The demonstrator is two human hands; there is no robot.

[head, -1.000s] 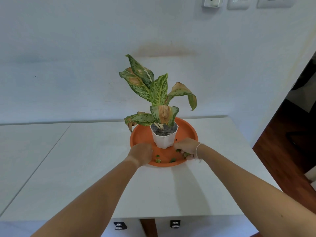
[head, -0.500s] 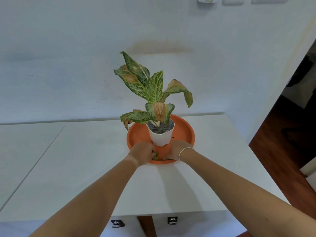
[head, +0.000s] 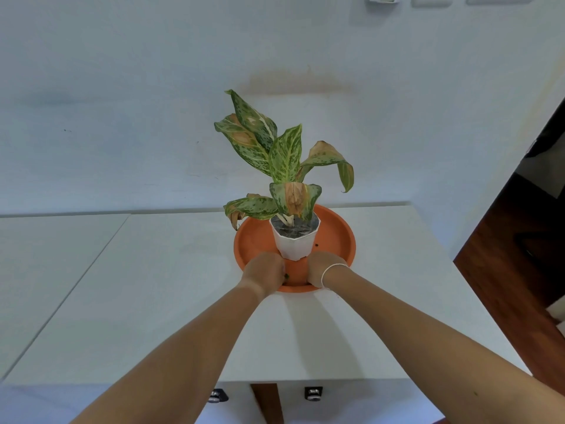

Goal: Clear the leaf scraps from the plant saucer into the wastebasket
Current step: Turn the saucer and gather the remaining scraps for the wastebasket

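Note:
An orange plant saucer [head: 337, 240] sits on the white table, with a white pot [head: 295, 244] and its speckled green plant [head: 282, 157] standing in it. Both my hands rest curled on the saucer's near part, just in front of the pot. My left hand [head: 265, 272] is closed, and a small green leaf scrap [head: 286, 275] shows at its fingertips. My right hand [head: 319, 269], with a white band at the wrist, is curled with its back to me, so its fingers and anything in them are hidden. No wastebasket is in view.
The white table [head: 171, 301] meets a second white surface [head: 46, 255] on the left and a white wall behind. Its right edge drops to a dark wooden floor [head: 513, 270]. A dark speck [head: 316, 244] lies on the saucer right of the pot.
My right hand slid left along the saucer's front toward my left hand. The loose green scraps that lay between the hands are no longer visible on the saucer.

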